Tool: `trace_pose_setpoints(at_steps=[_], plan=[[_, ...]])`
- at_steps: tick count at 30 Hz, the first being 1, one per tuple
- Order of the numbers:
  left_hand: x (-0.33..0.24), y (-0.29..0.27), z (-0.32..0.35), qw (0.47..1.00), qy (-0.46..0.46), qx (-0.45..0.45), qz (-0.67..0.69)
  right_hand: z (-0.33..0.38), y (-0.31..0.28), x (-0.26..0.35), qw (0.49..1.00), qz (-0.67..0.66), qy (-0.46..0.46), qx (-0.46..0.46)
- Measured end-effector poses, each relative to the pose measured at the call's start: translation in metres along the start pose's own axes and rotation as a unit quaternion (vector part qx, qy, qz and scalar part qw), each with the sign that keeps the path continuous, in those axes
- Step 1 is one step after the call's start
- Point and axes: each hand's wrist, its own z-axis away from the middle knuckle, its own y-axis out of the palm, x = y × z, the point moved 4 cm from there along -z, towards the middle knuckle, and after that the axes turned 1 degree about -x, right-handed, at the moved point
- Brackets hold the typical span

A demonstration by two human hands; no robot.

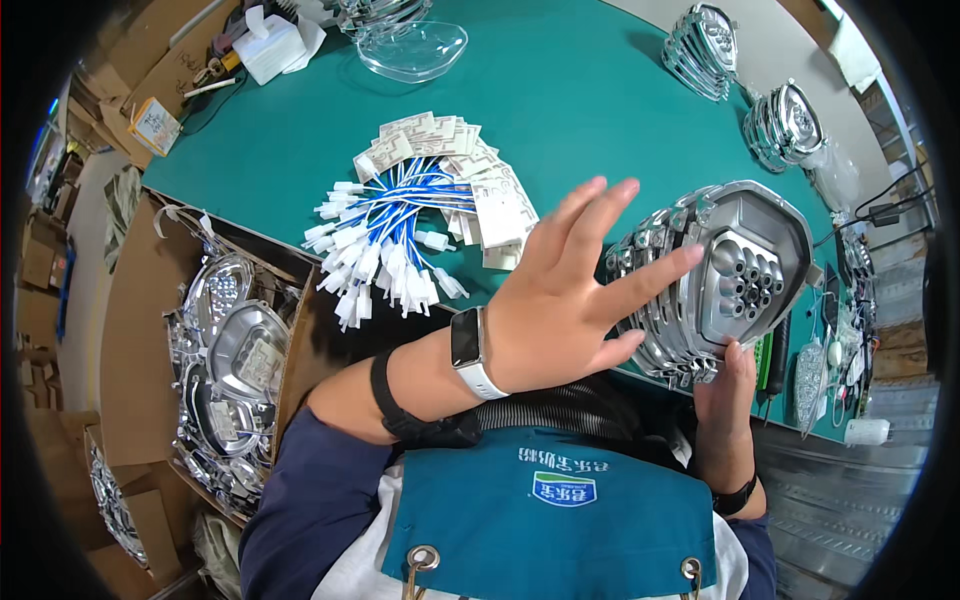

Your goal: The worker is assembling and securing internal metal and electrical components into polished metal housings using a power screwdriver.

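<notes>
A stack of chrome lamp housings (758, 222) stands tilted at the right front of the green table, the round cups of its top housing facing me. My right hand (722, 395) grips the stack's lower edge with thumb and fingertips; part of its fingers is hidden by the metal. Spread fingers and an empty palm mark my left hand (555, 295), which hovers over the stack's left side, its index finger in front of the rims. Left of it lie flat whitish circuit boards (505, 212) with blue and white wires (420, 197) ending in white plug connectors (365, 258).
An open cardboard box (140, 340) full of chrome housings stands at the left. More housing stacks (712, 45) line the far right edge. A clear cover (415, 55) and a tissue pack (268, 48) lie at the back. Tools and wires crowd the right edge.
</notes>
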Motion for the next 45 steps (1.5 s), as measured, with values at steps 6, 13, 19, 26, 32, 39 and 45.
trace_pose_setpoints(at_steps=[6,13,19,26,32,39,45], plan=[[-0.002,-0.007,-0.010,0.999,-0.011,-0.004,-0.036,-0.001,-0.005,0.000,1.000,0.016,-0.004,0.017],[0.006,-0.001,-0.001,0.999,-0.033,-0.024,-0.031,-0.002,-0.006,-0.002,1.000,-0.003,0.000,0.019],[0.006,-0.005,-0.004,0.998,-0.026,-0.020,-0.061,-0.002,-0.003,-0.001,1.000,0.003,-0.001,0.022],[0.009,-0.008,0.002,0.998,-0.045,-0.034,-0.021,-0.003,-0.009,-0.004,1.000,0.003,-0.002,0.020],[0.012,-0.010,0.005,0.998,-0.059,-0.028,-0.003,-0.002,-0.006,-0.002,1.000,0.012,-0.001,0.007],[0.011,-0.006,0.006,0.998,-0.053,-0.004,-0.029,-0.002,-0.008,-0.003,1.000,0.005,-0.004,0.004],[0.015,-0.005,0.014,0.998,-0.069,0.002,0.013,-0.002,-0.007,-0.001,1.000,0.012,-0.009,0.003]])
